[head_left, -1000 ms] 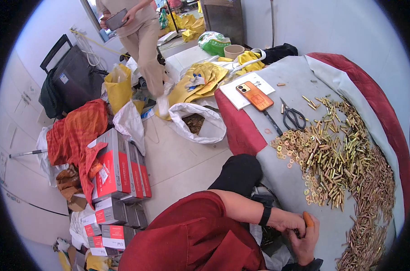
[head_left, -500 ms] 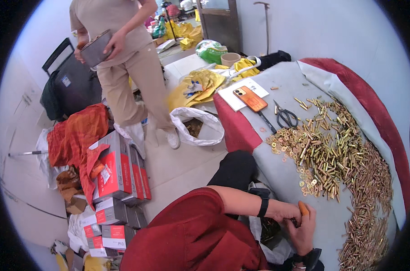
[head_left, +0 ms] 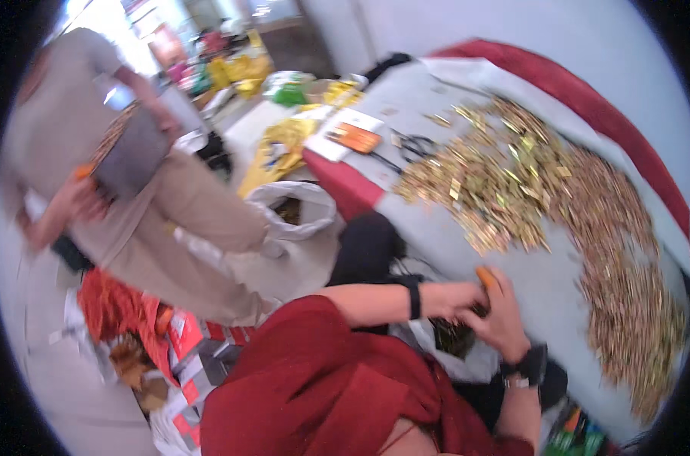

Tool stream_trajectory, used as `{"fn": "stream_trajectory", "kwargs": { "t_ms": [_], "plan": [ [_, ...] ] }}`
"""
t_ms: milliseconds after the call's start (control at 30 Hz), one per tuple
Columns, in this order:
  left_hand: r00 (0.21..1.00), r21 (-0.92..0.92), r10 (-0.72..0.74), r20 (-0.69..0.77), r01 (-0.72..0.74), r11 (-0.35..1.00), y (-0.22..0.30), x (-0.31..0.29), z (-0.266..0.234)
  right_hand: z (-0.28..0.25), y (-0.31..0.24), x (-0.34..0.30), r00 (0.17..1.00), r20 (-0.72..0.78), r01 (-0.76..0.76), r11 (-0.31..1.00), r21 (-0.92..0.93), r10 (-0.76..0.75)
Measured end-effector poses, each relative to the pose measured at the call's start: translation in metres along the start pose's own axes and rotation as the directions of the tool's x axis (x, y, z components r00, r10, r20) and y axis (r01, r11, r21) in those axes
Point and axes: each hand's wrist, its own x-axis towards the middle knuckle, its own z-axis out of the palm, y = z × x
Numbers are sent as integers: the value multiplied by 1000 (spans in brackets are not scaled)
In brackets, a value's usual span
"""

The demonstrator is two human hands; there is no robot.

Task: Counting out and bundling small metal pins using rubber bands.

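Note:
My left hand (head_left: 457, 301) and my right hand (head_left: 503, 315) meet over an open white bag (head_left: 483, 366) at my lap, which has dark contents. Their fingers are curled together, and blur hides what is between them. Something orange, like a finger cover, caps a fingertip of the right hand. Beside them on the grey-covered table (head_left: 561, 262) lie heaps of small metal pieces: brass-coloured ones (head_left: 504, 182) toward the far side and slim coppery ones (head_left: 626, 327) down the right. Neither hand touches the heaps.
An orange phone (head_left: 354, 137) on a white box and black scissors (head_left: 417, 146) lie at the table's far left. A white sack (head_left: 314, 216) stands on the floor. At left, a person (head_left: 79, 114) holds a grey bin (head_left: 136, 152) of small pieces above red-and-grey boxes (head_left: 196, 384).
The person with the bin has come nearer on the left. The whole view has shifted and blurred. My hands stay together over the bag.

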Motion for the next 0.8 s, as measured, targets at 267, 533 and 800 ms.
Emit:
{"fn": "stream_trajectory", "kwargs": {
  "t_ms": [267, 533, 800],
  "plan": [
    [819, -873, -542, -188, 113, 474, 60, -44, 1, -28, 22, -13, 940, -334, -105, 991, -78, 73],
    [797, -868, -487, -357, -91, 488, 79, -86, 8, -24, 14, -22, 926, -378, -28, 997, -77, -3],
    [741, -816, -400, -539, -340, 468, 86, -91, -42, -46, 16, 7, 889, -57, -26, 175, 984, 454]
  ]
}}
